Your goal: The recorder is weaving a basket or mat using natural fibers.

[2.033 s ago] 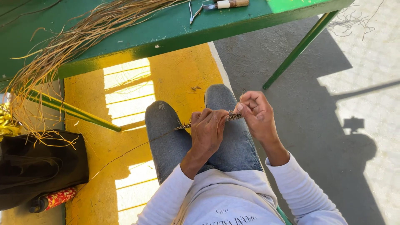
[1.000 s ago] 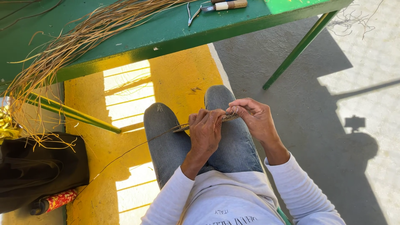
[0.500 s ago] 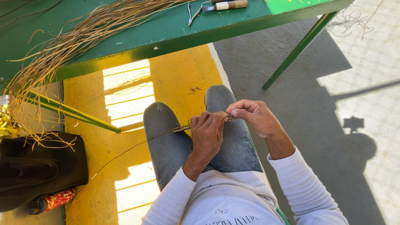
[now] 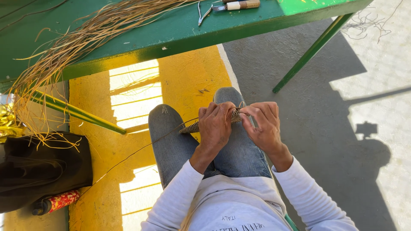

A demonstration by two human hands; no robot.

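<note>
Over my knees in blue jeans, my left hand [image 4: 215,126] grips a narrow plaited straw band [image 4: 191,127] that sticks out to the left of my fist. My right hand [image 4: 263,124] pinches the other end of the band between thumb and fingers, close against the left hand. A thin loose strand [image 4: 132,155] trails from the band down to the lower left across the yellow floor.
A green table [image 4: 171,36] spans the top, with a bundle of dry straw [image 4: 81,40] hanging over its left edge and small tools [image 4: 233,6] near its middle. A green leg [image 4: 314,49] slants at right. A black bag [image 4: 40,169] lies at lower left.
My hands have stayed over my knees and shifted only a little. The right hand's fingers have moved along the band's end and closed in toward the left hand.
</note>
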